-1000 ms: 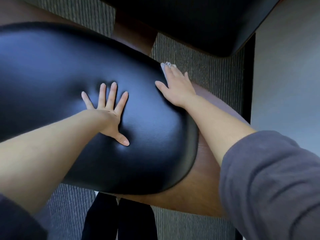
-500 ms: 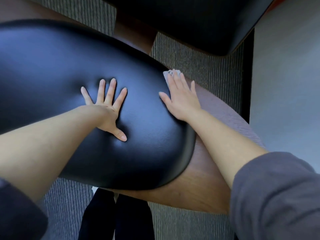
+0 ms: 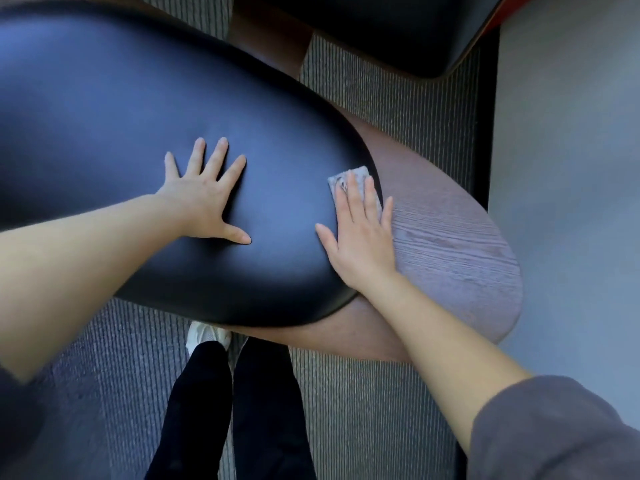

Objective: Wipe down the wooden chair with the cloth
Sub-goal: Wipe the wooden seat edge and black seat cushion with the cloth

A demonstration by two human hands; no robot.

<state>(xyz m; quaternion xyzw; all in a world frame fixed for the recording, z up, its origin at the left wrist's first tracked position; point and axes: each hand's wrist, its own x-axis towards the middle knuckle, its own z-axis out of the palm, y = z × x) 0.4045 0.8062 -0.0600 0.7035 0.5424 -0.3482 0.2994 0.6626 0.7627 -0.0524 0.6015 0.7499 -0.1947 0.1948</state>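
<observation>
The chair fills the middle of the head view: a black padded cushion [image 3: 121, 140] set on a brown wooden shell [image 3: 457, 251] whose grain shows along the right rim. My left hand [image 3: 204, 199] lies flat on the cushion with its fingers spread. My right hand [image 3: 360, 233] presses a small pale grey cloth [image 3: 341, 178] with straight fingers against the seam where the cushion's right edge meets the wood. Most of the cloth is hidden under my fingers; only its far corner shows.
A second dark-cushioned chair [image 3: 398, 32] stands at the top, close behind this one. Striped grey carpet [image 3: 363, 410] lies below, and a plain grey floor [image 3: 571, 168] runs along the right. My legs in black trousers [image 3: 235, 410] stand at the chair's near edge.
My right hand has slid the cloth toward me along the cushion's right edge. The left hand has stayed flat on the cushion. The camera has shifted, showing more of the wooden rim.
</observation>
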